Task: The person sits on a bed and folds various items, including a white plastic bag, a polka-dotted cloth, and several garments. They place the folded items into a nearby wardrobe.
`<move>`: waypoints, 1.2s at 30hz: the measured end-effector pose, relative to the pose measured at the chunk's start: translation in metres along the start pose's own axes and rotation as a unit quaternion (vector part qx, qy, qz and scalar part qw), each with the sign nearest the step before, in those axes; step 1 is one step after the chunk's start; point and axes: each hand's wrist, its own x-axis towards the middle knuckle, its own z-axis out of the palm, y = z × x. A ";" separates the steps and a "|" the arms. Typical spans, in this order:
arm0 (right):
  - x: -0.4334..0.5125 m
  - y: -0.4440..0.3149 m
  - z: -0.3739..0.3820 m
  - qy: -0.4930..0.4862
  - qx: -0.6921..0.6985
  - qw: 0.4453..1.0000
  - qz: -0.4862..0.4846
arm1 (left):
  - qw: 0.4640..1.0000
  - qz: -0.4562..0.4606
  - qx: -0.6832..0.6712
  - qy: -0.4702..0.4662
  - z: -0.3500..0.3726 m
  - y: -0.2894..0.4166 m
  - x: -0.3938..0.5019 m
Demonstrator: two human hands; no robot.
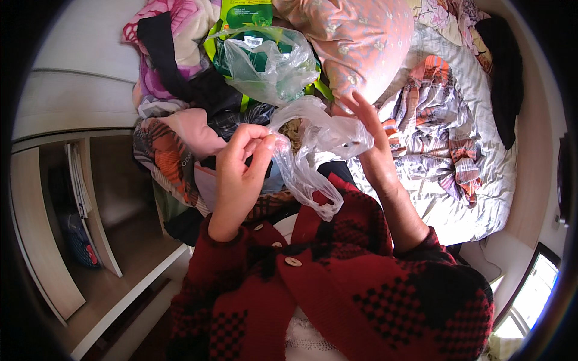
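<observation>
A thin, clear plastic bag with crumpled loop handles hangs before my chest. My left hand pinches its left edge between thumb and fingertips. On the bag's right side is my right hand, fingers extended and apart; part of the plastic overlaps its palm, and the thumb is hard to make out. Through the bag's mouth shows a brownish, crumpled content, which I cannot identify. Just beyond, a second clear plastic bag lies over a green printed package bearing writing and a barcode label.
A plump pink floral fabric bundle sits beyond my right hand. Patterned cloth lies rumpled on the white bedding. Folded clothes are heaped at left, beside an open cabinet. A black garment lies along the bed's far-right edge.
</observation>
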 end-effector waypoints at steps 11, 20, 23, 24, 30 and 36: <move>-0.007 -0.004 0.021 -0.040 -0.094 0.990 0.094 | 0.998 -0.027 -0.012 -0.053 -0.009 0.012 -0.010; 0.021 0.013 0.005 0.023 -0.198 0.979 -0.043 | 0.994 0.044 0.038 -0.097 -0.017 0.033 -0.017; 0.020 0.015 0.003 -0.021 -0.162 0.985 -0.060 | 0.990 0.074 0.053 -0.110 -0.016 0.036 -0.018; 0.019 0.013 0.003 -0.010 -0.060 0.998 -0.003 | 0.990 0.079 0.056 -0.105 -0.016 0.037 -0.018; 0.015 -0.003 0.004 0.029 -0.253 0.961 -0.111 | 0.991 0.082 0.049 -0.098 -0.013 0.041 -0.017; 0.011 -0.008 0.002 0.033 -0.342 0.927 -0.151 | 0.991 0.078 0.039 -0.097 -0.012 0.041 -0.018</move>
